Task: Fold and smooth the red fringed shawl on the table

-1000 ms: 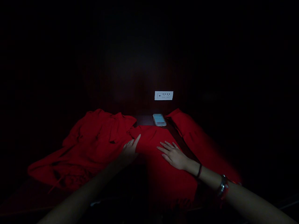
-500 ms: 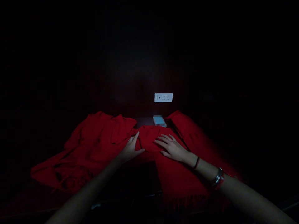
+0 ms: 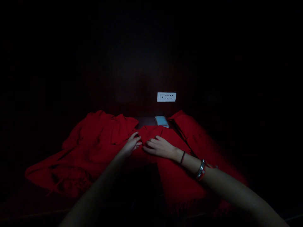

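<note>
A long red scarf (image 3: 94, 148) with a fringed end lies spread across a dark table in a very dim room. My left hand (image 3: 131, 144) rests on its middle fold with the fingers curled onto the cloth. My right hand (image 3: 159, 147) lies just beside it, fingers bent and pressing the same fold. The two hands almost touch. Bracelets sit on my right wrist (image 3: 201, 169). The fringed end (image 3: 184, 201) hangs toward me under my right forearm.
A pale blue phone-sized object (image 3: 162, 121) lies on the table just beyond the scarf. A white wall socket plate (image 3: 166, 96) is on the dark wall behind. Everything else is in darkness.
Both hands have slid forward and together along the scarf. Their fingers went from stretched flat to curled on the fold. The fabric edge has bunched toward the far side.
</note>
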Demonstrator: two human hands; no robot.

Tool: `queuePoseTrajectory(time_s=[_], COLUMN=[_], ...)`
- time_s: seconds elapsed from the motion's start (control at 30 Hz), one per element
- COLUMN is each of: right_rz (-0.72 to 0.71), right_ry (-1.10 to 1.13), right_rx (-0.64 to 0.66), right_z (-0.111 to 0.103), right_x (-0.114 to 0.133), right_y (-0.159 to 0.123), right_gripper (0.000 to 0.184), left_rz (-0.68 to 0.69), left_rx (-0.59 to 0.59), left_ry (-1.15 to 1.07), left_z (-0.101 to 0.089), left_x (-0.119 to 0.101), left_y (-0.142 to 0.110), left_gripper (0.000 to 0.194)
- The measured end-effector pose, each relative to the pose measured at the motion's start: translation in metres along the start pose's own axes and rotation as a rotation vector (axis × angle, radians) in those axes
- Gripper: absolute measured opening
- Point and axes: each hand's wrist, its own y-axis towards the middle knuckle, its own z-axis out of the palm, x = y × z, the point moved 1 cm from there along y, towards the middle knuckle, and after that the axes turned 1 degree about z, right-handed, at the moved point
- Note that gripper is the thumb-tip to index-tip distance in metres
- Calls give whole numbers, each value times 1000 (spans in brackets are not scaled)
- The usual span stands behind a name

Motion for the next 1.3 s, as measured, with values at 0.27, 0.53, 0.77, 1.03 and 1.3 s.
queuePoseTrajectory(time_s=[0.27,0.53,0.77,1.03,1.3], right_rz=[204,351,282,558,888], right_ry=[81,226,306,542,348], right_rx=[0,-10,13,-3,97], right_z=[0,-22,-26,-10,-3], right_x=[-5,1,14,11,27], right_y=[23,6,-6,-48,-103], right_gripper=[26,25,23,37,56], left_rz=[13,65,129,216,64], left_rx=[-3,38,158,-224,80], left_ry=[-59,-211,-18,396,473], left_z=[-2,-5,-16,-29,-26], left_x=[2,2,2,-4,-5], left_y=[4,13,30,18,-3], left_gripper=[40,46,58,71,63])
